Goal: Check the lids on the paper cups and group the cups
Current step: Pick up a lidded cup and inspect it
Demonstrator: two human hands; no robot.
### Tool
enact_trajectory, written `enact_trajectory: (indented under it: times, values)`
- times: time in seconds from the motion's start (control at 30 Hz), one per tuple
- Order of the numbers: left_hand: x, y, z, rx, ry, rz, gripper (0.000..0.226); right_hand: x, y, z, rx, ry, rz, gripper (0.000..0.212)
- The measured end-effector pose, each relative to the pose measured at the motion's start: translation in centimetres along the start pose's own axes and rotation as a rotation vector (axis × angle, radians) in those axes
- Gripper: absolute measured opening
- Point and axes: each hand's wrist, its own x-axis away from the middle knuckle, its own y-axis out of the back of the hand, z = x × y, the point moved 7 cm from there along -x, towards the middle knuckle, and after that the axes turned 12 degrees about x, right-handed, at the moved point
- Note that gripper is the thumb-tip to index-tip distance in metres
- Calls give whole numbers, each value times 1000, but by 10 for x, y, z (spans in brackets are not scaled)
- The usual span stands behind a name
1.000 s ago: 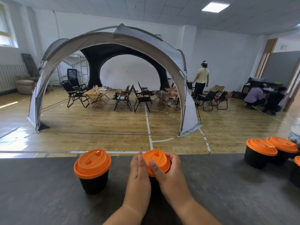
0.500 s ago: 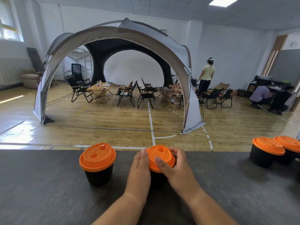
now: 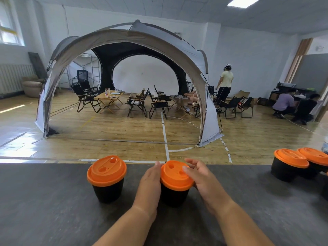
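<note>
Cup (image 3: 173,196) stands on the counter (image 3: 44,201) between both grips. The right grip (image 3: 204,181) squeezed its lid (image 3: 175,174) before. Now its fingers spread loose, with only the thumb touching. The left grip (image 3: 150,181) lies flat against the cup, holding nothing. The lid check looks done.

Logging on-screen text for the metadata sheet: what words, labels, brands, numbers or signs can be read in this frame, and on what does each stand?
None can be read.
Orange lids: plain, no print visible.
Black cups: plain on the sides shown.
Bottle on the far wooden table: the label is too small to read.
Tent: no lettering visible.
</note>
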Motion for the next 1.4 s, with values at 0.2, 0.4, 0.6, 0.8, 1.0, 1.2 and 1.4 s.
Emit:
enact_trajectory:
  times: [0.2, 0.4, 0.6, 0.8, 1.0, 1.2, 1.4]
  values:
    - [2, -7, -2, -111, -107, 66, 32, -1, 6, -1, 11, 10, -52, 17]
    - [3, -10, 0, -106, -111, 103, 30, -2, 12, 0, 38, 55, -151, 21]
    - [7, -5, -6, -172, -168, 45, 27, 1, 7, 3, 146, 87, -84, 45]
    - [2, -3, -2, -58, -70, 20, 38, 0, -2, 0, 80, 93, -92, 56]
    - [12, -14, 3, 120, 93, 80, 49, 1, -4, 0, 47, 87, -136, 22]
    - [12, -11, 1, 78, 9, 30, 45, 4, -8, 5, 9, 126, -111, 40]
    - [13, -7, -6, 178, -46, -2, 47, 16, -35, 11, -10, 165, -112, 62]
